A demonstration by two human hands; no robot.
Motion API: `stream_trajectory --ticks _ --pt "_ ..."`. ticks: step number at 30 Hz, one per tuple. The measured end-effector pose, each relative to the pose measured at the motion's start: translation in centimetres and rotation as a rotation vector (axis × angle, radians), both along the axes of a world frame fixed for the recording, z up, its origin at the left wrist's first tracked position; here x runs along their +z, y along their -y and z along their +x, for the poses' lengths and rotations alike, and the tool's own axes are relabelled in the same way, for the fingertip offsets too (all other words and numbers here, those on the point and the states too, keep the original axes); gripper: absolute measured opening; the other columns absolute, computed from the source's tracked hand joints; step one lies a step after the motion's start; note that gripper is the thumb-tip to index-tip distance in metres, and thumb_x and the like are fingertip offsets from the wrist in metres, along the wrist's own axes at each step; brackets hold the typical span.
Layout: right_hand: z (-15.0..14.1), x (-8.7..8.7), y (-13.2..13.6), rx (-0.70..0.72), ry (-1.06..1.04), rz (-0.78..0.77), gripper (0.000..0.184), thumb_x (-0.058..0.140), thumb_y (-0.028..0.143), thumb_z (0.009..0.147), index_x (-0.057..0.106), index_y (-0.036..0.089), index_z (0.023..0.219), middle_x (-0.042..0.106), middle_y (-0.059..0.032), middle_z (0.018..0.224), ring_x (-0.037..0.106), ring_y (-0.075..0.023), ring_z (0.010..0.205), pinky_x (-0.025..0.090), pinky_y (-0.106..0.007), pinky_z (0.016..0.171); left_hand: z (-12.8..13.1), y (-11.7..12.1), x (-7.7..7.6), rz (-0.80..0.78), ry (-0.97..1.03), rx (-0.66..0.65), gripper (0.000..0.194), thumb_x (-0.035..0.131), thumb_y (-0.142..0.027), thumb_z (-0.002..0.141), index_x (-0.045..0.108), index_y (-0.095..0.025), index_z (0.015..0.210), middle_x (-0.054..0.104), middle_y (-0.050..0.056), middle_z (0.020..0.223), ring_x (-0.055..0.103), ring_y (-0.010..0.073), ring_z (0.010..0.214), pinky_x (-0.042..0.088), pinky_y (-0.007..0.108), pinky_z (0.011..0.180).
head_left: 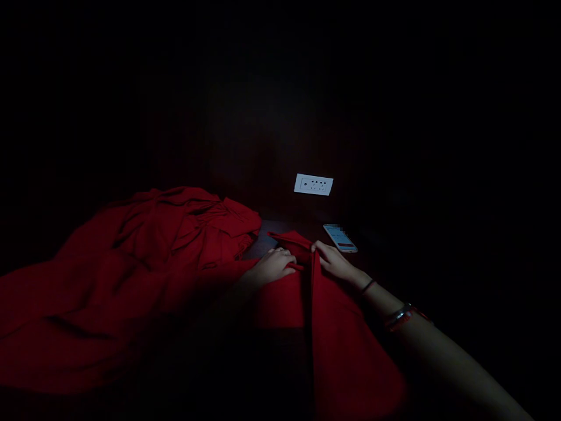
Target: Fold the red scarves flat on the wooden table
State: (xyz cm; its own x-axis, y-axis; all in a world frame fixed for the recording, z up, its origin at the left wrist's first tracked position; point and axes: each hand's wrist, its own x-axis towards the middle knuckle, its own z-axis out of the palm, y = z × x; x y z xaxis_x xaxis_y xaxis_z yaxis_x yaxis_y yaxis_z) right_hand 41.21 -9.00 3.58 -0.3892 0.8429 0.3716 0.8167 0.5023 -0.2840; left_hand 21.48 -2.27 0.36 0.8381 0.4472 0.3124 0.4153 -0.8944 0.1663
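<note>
A large red cloth (144,263) lies bunched across a dark surface, heaped at the left and stretching toward me. My left hand (272,266) rests on it near the middle with the fingers curled, pinching a fold. My right hand (333,261) is beside it, fingers closed on a raised edge of the same cloth. Bangles and a thin band sit on my right wrist (397,317).
A lit phone (340,238) lies flat just beyond my right hand. A white switch and socket plate (313,185) is on the dark wall behind. The rest of the scene is too dark to make out.
</note>
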Motion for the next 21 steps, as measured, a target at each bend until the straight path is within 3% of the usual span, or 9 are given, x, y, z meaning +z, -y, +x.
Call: stream_trajectory --ticks 2,6,12,17,21 --pt "0.4 -0.8 -0.1 -0.028 -0.08 -0.015 0.016 0.035 0.011 0.072 0.042 0.018 0.086 0.05 -0.0023 0.08 0.047 -0.0137 0.074 0.037 -0.025 0.07 0.9 0.0 -0.1 -0.048 0.028 0.026 0.021 0.04 -0.028 0.08 0.058 -0.02 0.087 0.059 0.003 0.091 0.051 0.0156 0.088 0.035 0.027 0.081" --pt "1.1 -2.3 -0.3 -0.119 -0.275 0.004 0.008 0.034 0.017 0.074 0.039 0.019 0.081 0.047 0.0 0.077 0.045 -0.0126 0.07 0.036 -0.024 0.067 1.8 -0.7 -0.3 -0.258 0.041 0.245 0.024 0.037 -0.026 0.08 0.059 -0.018 0.081 0.063 0.002 0.082 0.056 0.0119 0.073 0.039 0.021 0.065" --pt "1.7 -3.1 -0.3 -0.267 -0.467 0.113 0.007 0.036 0.023 0.075 0.036 0.02 0.081 0.045 0.0005 0.08 0.044 -0.0124 0.073 0.037 -0.024 0.068 2.6 -0.7 -0.7 -0.213 -0.002 0.445 0.021 0.045 -0.03 0.075 0.059 -0.015 0.081 0.062 0.009 0.083 0.056 0.0217 0.08 0.039 0.034 0.071" --pt "-1.0 -1.2 0.0 -0.171 -0.192 0.09 0.015 0.035 0.013 0.074 0.039 0.018 0.087 0.05 -0.0028 0.082 0.048 -0.0135 0.074 0.038 -0.025 0.07 2.2 0.7 -0.3 -0.069 0.019 0.535 0.028 0.041 -0.032 0.078 0.055 -0.013 0.094 0.057 0.013 0.098 0.05 0.0257 0.094 0.035 0.04 0.079" --pt "-4.4 -0.6 -0.1 -0.124 0.163 -0.018 0.036 0.032 0.009 0.074 0.041 0.015 0.108 0.054 -0.0089 0.095 0.05 -0.0167 0.086 0.038 -0.029 0.075 -1.3 1.5 -0.4 0.126 -0.025 0.628 0.041 0.046 -0.035 0.075 0.051 -0.009 0.107 0.05 0.019 0.111 0.045 0.0304 0.102 0.033 0.044 0.085"
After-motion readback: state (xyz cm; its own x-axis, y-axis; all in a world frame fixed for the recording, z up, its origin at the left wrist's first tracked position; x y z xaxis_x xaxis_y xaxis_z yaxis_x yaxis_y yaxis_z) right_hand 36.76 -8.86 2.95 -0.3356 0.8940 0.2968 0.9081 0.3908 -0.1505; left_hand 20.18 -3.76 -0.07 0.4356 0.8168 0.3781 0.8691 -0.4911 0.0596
